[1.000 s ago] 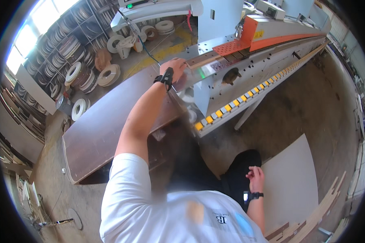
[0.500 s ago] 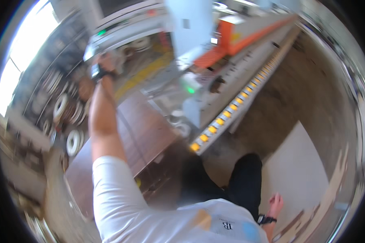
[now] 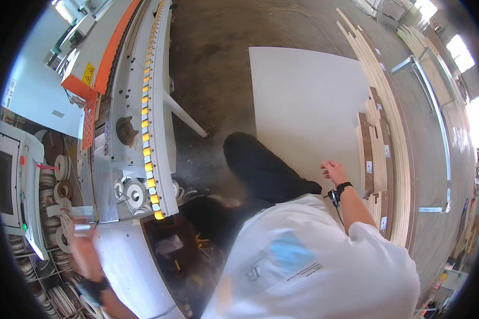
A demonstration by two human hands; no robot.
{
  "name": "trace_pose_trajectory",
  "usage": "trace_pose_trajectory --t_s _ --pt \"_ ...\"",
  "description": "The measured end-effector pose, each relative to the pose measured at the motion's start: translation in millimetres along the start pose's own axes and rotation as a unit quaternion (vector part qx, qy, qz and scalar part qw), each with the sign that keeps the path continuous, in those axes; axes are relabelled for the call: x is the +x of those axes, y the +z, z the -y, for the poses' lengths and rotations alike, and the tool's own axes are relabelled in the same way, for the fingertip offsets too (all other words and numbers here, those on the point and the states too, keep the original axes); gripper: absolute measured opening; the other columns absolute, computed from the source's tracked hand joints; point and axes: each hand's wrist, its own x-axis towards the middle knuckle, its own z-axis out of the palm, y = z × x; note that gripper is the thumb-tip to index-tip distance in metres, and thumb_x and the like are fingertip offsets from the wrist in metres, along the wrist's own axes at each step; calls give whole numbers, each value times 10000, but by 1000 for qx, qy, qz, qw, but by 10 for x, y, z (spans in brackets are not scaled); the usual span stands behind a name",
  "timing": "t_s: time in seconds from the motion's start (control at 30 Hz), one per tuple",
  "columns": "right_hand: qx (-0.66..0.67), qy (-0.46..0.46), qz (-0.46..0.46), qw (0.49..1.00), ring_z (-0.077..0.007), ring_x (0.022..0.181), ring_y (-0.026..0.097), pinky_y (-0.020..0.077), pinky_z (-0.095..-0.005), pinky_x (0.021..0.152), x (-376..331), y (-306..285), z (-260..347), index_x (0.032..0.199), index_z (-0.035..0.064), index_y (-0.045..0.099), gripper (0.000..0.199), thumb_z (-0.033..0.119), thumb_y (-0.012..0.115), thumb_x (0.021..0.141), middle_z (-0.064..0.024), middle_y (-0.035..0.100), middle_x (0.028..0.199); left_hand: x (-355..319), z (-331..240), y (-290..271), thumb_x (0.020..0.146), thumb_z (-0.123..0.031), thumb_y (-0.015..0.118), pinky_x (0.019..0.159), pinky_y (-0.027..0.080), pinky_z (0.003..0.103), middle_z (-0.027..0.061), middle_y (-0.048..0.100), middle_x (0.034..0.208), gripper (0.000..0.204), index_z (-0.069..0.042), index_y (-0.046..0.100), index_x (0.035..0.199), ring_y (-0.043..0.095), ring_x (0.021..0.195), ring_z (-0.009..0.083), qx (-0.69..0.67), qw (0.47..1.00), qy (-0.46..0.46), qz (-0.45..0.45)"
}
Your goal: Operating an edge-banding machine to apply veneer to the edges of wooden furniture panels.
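My left hand [image 3: 85, 250] is smeared by motion near the control panel [image 3: 16, 186] at the left, beside the corner of a machine table; its fingers cannot be made out. My right hand [image 3: 334, 173] hangs over a large pale board [image 3: 308, 101], its fingers loosely bent and apart, with nothing seen in them. A dark band with a small device [image 3: 333, 198] sits on the right wrist. Close to my left hand are rolls of edge tape [image 3: 63, 167] on shelves. Between panel and floor runs a long machine with an orange cover [image 3: 117, 42] and a row of yellow rollers [image 3: 148, 151].
Stacked wooden boards and strips [image 3: 380, 159] lie along the right side of the pale board. Beyond them stands a metal tube frame [image 3: 434, 101]. A slanted machine leg [image 3: 186, 117] reaches the floor. Under the machine table is a dark open space with loose items [image 3: 170, 244].
My view has swung to the right. My left arm, stretched forward toward the panel before, is now lower and bent at the left. My right hand stays over the pale board.
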Motion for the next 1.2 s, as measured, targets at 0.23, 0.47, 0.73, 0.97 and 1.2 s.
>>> trace_pose_trajectory --t_s 0.23,0.47,0.73,0.97,1.2 --pt "-5 37 -16 999 -125 785 683 540 -286 646 246 -189 -477 1076 63 745 312 360 683 1001 -30 749 981 -705 -1276 1121 913 -513 758 641 551 438 103 745 780 433 -110 664 1040 731 716 330 305 849 175 395" --pt "-5 48 1 999 -113 745 658 520 -283 615 258 -272 -747 1048 66 725 293 353 695 993 -7 720 913 -802 -1624 1450 952 -501 721 690 563 478 136 740 786 446 -100 628 1123 727 757 387 292 842 161 423" --pt "32 86 20 996 -97 737 642 529 -284 627 449 -254 -889 1093 130 703 226 339 668 1016 16 722 934 -843 -1736 1573 988 -457 692 688 567 492 153 748 799 392 -94 628 1121 734 764 397 290 885 101 350" --pt "110 64 9 992 -100 742 645 535 -286 620 708 -283 -867 1095 120 700 234 340 671 1020 12 722 938 -1019 -1763 1715 987 -498 680 640 567 449 94 728 744 391 -127 626 1096 731 696 336 284 795 201 497" --pt "176 35 -29 983 -118 757 669 568 -296 646 819 -228 -675 1118 106 730 246 323 696 1010 0 740 974 -1201 -1919 1814 983 -472 690 629 561 454 130 739 760 379 -114 610 1075 739 707 355 316 836 141 426"
